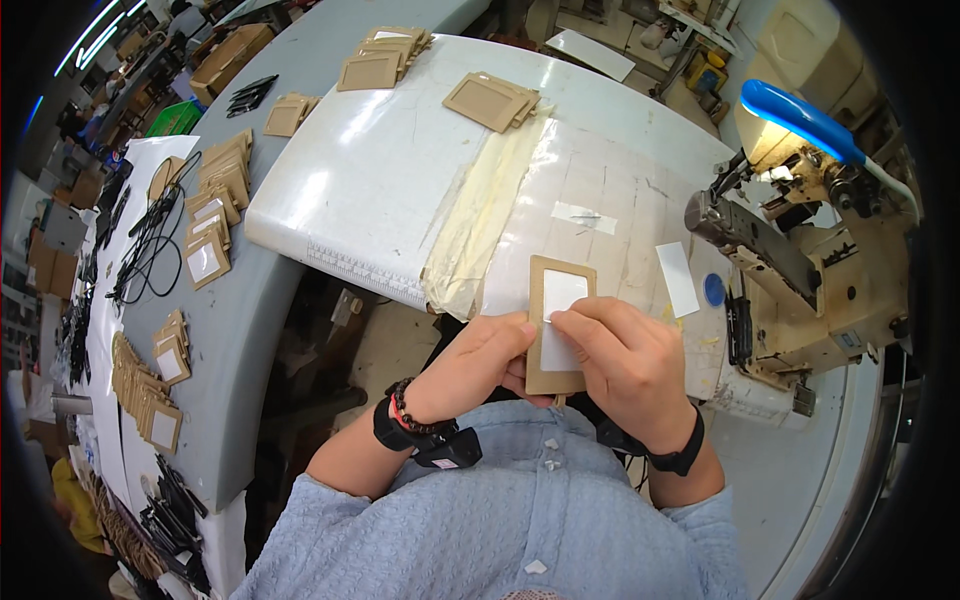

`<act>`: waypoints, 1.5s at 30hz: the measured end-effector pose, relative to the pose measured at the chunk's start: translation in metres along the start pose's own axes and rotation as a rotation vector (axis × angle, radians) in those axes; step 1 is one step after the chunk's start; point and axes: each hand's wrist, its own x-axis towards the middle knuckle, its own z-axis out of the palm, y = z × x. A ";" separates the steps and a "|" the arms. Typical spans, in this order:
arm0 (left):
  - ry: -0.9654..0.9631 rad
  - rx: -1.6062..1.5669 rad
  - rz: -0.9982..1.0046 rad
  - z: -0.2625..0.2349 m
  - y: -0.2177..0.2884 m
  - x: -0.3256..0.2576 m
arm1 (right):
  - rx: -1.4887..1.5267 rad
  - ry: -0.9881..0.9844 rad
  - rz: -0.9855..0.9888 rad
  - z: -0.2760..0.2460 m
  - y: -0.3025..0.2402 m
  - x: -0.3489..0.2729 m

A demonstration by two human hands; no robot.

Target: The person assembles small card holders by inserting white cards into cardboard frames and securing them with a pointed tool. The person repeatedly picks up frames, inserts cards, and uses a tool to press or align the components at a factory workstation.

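A tan badge holder with a rectangular window stands nearly upright over the near edge of the worktable. My left hand is closed on its left side, the thumb in front and the other fingers mostly hidden behind. Within the window lies a white card. Over its front, my right hand is closed in a pinch, thumb and forefinger together at the middle of the card. Whether the fingertips grip the card itself or a thin film over it is hard to make out.
A sewing machine with a blue lamp stands at the right. A white card strip lies beside it. More tan holders are stacked at the far edge. On the grey side table lie further stacks and black cables.
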 end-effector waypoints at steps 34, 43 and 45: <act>0.029 0.080 0.027 0.006 0.005 -0.003 | 0.078 -0.035 0.025 -0.002 0.000 0.004; 0.023 0.095 0.031 0.004 0.005 -0.002 | 0.119 -0.055 0.040 -0.004 -0.001 0.005; 0.029 0.089 0.030 0.004 0.006 -0.002 | 0.122 -0.058 0.041 -0.004 0.000 0.005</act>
